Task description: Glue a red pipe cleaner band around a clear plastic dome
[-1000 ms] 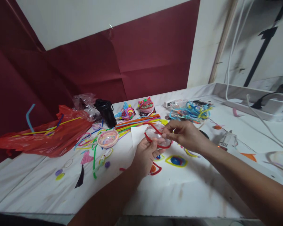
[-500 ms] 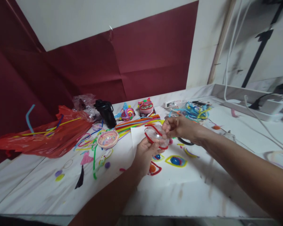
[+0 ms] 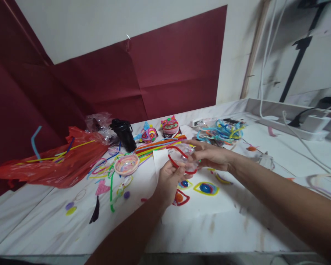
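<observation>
Two grips are steadying the red-edged clear plastic (image 3: 180,156) above the white paper (image 3: 159,161): the left hand (image 3: 168,181) is keeping its pinch; the right hand (image 3: 213,155) is now curling, apparently closed, around the far side.

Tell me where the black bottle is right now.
In the head view, the black bottle stands toward the back of the table, left of centre, between the crumpled clear plastic and the blue-horned colourful ornament.

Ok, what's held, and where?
A clear, red-trimmed piece: left hand at its lower left edge, right hand at its right side.
</observation>
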Demonstrator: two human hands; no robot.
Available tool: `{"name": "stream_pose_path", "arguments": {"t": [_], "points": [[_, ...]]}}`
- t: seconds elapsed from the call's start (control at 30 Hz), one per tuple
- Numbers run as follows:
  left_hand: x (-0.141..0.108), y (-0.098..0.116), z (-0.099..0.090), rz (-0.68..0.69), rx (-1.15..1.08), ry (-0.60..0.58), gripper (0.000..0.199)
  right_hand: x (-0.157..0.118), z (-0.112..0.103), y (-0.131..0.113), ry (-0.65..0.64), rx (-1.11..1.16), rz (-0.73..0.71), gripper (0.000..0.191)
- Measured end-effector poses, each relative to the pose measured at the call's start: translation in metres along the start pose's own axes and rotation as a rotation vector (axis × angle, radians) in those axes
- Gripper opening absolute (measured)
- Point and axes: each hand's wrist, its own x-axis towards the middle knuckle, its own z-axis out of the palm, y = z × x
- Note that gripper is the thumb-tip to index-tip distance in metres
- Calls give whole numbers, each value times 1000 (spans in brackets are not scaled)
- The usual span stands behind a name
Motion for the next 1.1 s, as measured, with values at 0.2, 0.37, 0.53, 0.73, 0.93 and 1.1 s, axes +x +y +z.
{"name": "stream_pose_path", "arguments": {"t": [0.2,0.37,0.53,0.73,0.93,1.1], "points": [[-2,4,2,26,45,-7,51,0,8,2,57,4,-98,47],[-3,9,3,26,88,-18,53,-2,8,11,124,-14,-129,59],[-1,5,2,83,118,74,35,-4,16,20,151,-76,-212,63],[3,-1,-2,129,120,145,32,-3,24,30,214,-178,-268,65],[1,1,0,115,58,121,28,-3,24,34,254,-275,-350,66],[-3,5,3,83,-8,61,25,-2,24,41,300,-306,-346,71]]}}
